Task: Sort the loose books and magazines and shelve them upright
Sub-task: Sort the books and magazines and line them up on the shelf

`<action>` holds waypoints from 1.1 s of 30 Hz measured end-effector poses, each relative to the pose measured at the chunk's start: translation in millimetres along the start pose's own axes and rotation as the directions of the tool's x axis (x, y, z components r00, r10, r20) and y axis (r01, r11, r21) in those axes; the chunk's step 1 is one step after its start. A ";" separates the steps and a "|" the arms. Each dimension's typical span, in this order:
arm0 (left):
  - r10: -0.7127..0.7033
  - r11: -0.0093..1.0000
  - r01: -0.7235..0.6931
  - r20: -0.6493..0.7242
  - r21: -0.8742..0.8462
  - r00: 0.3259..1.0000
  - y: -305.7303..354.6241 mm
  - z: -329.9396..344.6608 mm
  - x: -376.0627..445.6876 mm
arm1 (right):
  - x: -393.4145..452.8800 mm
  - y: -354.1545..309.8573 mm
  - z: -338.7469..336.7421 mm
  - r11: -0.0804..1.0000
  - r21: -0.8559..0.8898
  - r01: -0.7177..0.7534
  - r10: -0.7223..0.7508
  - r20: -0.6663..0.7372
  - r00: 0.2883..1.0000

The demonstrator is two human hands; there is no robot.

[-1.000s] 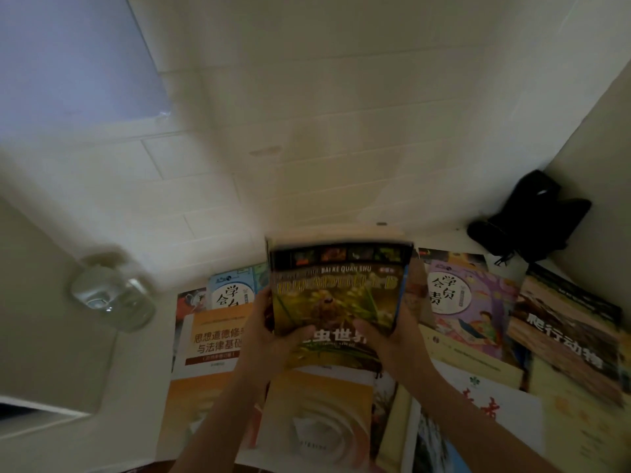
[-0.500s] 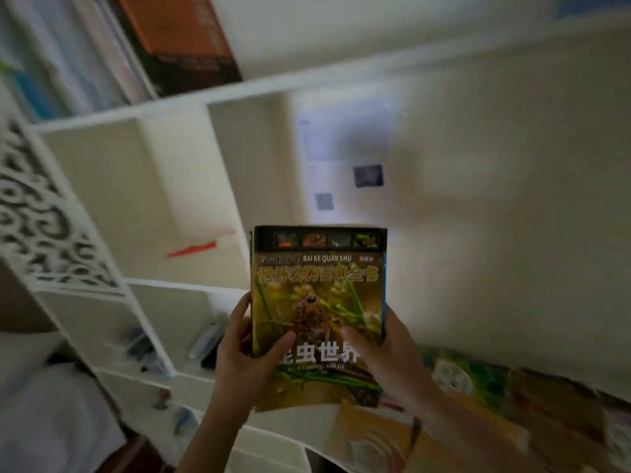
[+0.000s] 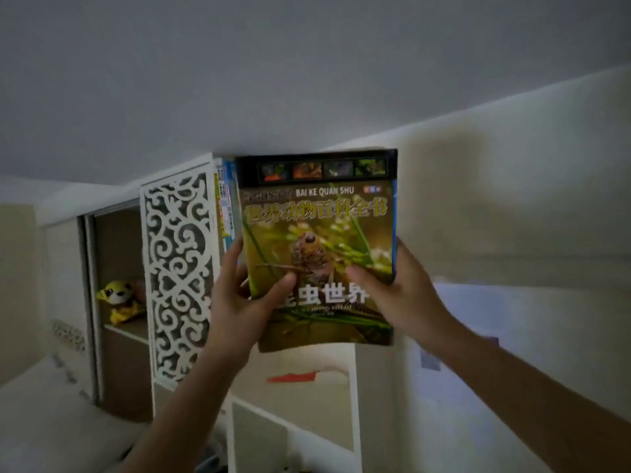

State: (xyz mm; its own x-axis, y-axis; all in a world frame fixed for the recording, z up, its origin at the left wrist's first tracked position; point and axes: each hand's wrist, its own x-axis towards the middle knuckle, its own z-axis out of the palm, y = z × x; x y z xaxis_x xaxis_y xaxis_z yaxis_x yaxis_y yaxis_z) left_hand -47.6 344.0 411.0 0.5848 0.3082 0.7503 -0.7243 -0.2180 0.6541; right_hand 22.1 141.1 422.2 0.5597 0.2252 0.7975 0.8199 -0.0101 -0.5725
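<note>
You hold the book (image 3: 319,247) upright in front of you with both hands, its green insect cover facing you and its top edge up near the ceiling line. Your left hand (image 3: 239,302) grips the book's lower left edge: the thumb lies across the cover near the large white characters, and the fingers wrap round behind the spine side. Your right hand (image 3: 397,291) grips the lower right edge the same way, thumb pressed on the cover, fingers out of sight behind it.

Just left of the book, partly hidden by it, shelved books (image 3: 226,206) stand upright; only their blue and yellow spines show. Left of those is a white fretwork panel (image 3: 177,268) with a scroll pattern. Further left of the book, in an open cabinet bay, a yellow plush toy (image 3: 119,300) sits on a shelf.

Below the book, white shelf dividers (image 3: 351,397) form open compartments, and something flat and red (image 3: 294,376) lies in the one straight beneath the book's bottom edge. What it is, you cannot tell. Right of the book there is only the pale wall (image 3: 512,199), with a lighter patch low down beside your right forearm.
</note>
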 end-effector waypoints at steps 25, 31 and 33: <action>-0.052 0.976 0.124 0.359 -0.181 0.932 -117.0 137.0 165.0 | 150.0 103.5 -108.7 0.928 0.048 -0.370 0.366 0.065 0.928; 0.025 0.999 -0.028 0.130 0.025 0.991 -113.1 143.2 158.0 | 165.3 110.2 -94.6 0.913 0.035 -0.407 0.406 0.021 0.913; 0.033 0.995 -0.039 0.060 0.090 0.998 -109.2 143.7 156.3 | 175.1 115.3 -86.0 0.904 0.039 -0.427 0.424 0.061 0.904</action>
State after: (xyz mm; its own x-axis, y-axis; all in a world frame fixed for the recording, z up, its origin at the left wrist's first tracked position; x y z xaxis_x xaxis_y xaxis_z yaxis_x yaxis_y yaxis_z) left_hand 175.3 282.8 470.5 0.5810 0.2450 0.7761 -0.7105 -0.3125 0.6305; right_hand 225.1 95.7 512.2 0.8461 0.2586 0.4661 0.4972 -0.0676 -0.8650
